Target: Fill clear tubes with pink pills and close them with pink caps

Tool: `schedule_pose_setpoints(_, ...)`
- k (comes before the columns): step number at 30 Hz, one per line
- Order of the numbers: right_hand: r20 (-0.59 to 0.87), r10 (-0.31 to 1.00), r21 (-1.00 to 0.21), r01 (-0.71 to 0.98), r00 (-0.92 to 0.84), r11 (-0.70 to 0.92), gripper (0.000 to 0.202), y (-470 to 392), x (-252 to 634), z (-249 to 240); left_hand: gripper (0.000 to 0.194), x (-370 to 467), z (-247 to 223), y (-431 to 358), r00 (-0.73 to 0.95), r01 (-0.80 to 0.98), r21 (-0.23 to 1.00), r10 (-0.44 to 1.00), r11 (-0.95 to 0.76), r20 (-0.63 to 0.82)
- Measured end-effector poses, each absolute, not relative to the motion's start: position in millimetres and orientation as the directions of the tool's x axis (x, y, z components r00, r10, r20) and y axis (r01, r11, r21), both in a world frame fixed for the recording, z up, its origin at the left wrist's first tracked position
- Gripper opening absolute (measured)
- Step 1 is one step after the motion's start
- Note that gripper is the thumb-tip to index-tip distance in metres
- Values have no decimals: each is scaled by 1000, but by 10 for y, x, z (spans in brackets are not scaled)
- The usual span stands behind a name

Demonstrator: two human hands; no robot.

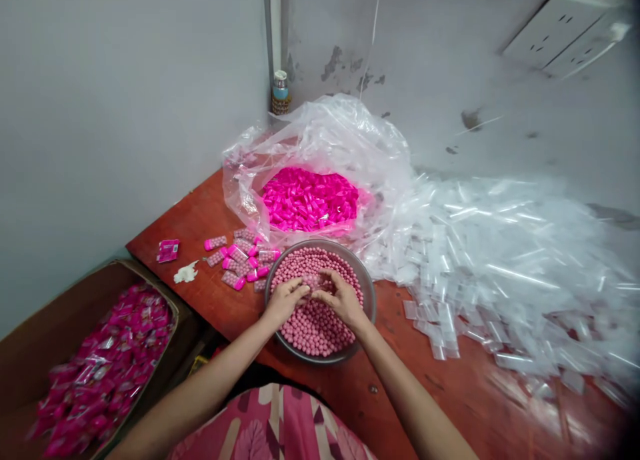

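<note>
My left hand (287,302) and my right hand (343,299) meet over a grey bowl (371,300) of small pink balls (317,337). Between the fingertips of both hands is a small clear container (313,283), with pink showing in it or through it. Its exact fill is hard to make out. Left of the bowl lie several filled clear containers with bright pink caps (240,253). Just behind the bowl, an open plastic bag (390,147) holds a heap of loose bright pink caps (310,197).
A big pile of clear empty containers (475,260) spreads over the right of the red table (395,340). A cardboard box (173,313) of pink packets (110,360) stands at lower left. A pink packet (168,250) lies near the table's left edge. A bottle (281,90) stands in the corner.
</note>
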State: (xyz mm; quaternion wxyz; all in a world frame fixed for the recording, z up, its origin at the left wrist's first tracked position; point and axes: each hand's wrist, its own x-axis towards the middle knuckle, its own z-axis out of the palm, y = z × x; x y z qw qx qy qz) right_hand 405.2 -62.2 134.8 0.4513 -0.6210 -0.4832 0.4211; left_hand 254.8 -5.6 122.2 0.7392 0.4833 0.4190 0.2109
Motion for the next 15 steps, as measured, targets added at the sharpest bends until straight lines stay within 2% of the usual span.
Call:
schedule_pose_setpoints(2,14,995,-932,361,94,-21,42,-633,4146,1437,33,2540,1220,-37,591,100,900,703,424,-397)
schedule_pose_setpoints(6,99,987,-854,498,-124,148,30,-609,4234,1547,31,2508,1267,58,664,196,957,689,215,-291)
schedule_pose_setpoints(10,81,987,-827,543,-137,143,23,-566,4209,1507,28,2465,1320,177,687,277,961,697,11,-206)
schedule_pose_setpoints(15,-51,986,-821,569,-156,47,15,-489,4226,1444,27,2381,1292,305,694,296,952,702,-74,-161)
